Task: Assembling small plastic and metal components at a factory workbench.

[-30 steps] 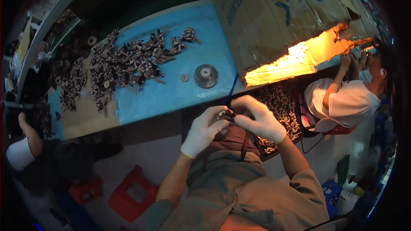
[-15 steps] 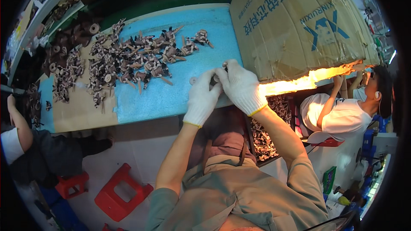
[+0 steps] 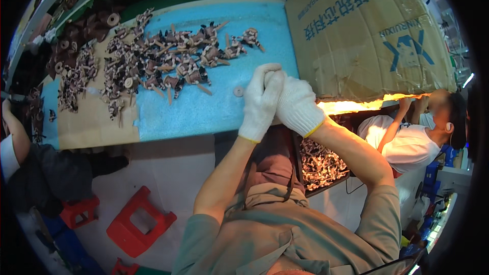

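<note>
Above the near edge of the blue tabletop sheet [image 3: 219, 114], my white-gloved left hand [image 3: 259, 104] and my right hand [image 3: 298, 106], gloved alike, are closed and pressed together. Whatever lies between their fingers is hidden by the gloves. Just left of my left hand, a small pale round disc [image 3: 238, 91] with a hole lies on the sheet. Farther left spreads a heap of small figurines [image 3: 188, 56] in brown, white and black, several with flat tan pieces sticking out. The figurine nearest the box [image 3: 250, 36] lies a little apart from the heap.
A large cardboard box [image 3: 351, 40] stands at the right, with bright orange light under its lower edge. Below it, a dark tray [image 3: 320, 191] holds many small parts. Brown pieces [image 3: 84, 33] lie far left. Red stools [image 3: 119, 224] stand on the floor. People sit right [image 3: 407, 142] and left [image 3: 46, 168].
My hands have moved slightly right and up and closed together; before, the fingertips worked at a small dark thing, now out of sight. The disc shows fully now. The whole view has shifted slightly.
</note>
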Demonstrator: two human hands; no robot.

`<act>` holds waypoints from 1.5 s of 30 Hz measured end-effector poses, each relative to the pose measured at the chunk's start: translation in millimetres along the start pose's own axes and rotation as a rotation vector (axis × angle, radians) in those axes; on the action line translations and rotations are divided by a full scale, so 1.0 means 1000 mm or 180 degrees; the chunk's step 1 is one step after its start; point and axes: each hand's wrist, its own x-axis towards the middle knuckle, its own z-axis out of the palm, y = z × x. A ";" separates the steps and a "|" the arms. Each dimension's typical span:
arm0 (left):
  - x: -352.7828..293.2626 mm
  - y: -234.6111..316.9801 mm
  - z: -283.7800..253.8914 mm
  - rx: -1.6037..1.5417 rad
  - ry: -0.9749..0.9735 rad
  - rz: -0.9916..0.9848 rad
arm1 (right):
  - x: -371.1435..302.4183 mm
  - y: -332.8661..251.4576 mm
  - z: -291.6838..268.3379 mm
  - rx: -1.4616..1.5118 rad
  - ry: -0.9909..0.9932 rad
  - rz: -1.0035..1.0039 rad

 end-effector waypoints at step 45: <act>-0.007 0.012 -0.027 0.1366 -0.0288 -0.0463 | -0.352 0.139 0.156 0.1119 -0.0984 0.3179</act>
